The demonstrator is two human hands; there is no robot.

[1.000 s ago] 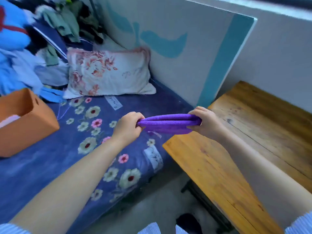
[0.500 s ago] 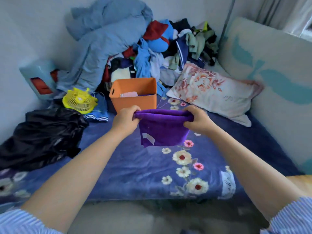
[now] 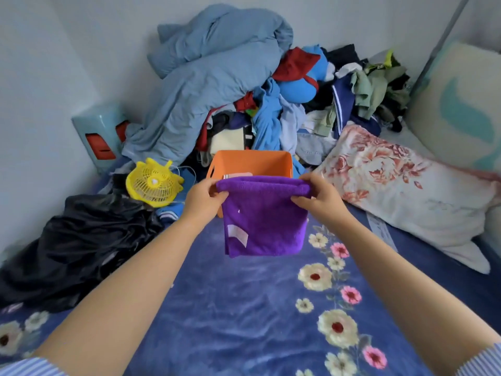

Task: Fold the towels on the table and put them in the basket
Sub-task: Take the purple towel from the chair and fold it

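the left hand (image 3: 204, 198) and the right hand (image 3: 317, 195) hold up a folded purple towel (image 3: 264, 221) by its top edge, one hand at each top corner. the fingers of both hands are curled and pinch the thick folded edge, with the thumbs on the near side. the towel hangs down flat from the hands, up in the air over the blue bed cover with flowers (image 3: 244, 308). a small pale tag shows on its lower left part. just behind the towel sits the orange basket (image 3: 252, 162) on the bed, and the towel's top edge hides the near wall of the basket. something pink and flat shows inside the basket, but it is too small to tell what it is. to the left of the basket lies a little yellow fan (image 3: 153, 183), and near it a black crumpled bag (image 3: 81, 248). behind the basket is a big heap of clothes (image 3: 284, 104) with a blue-grey blanket (image 3: 211, 71) on top. on the right lies a pillow with pink flowers (image 3: 401, 183). striped sleeves show at the bottom corners.
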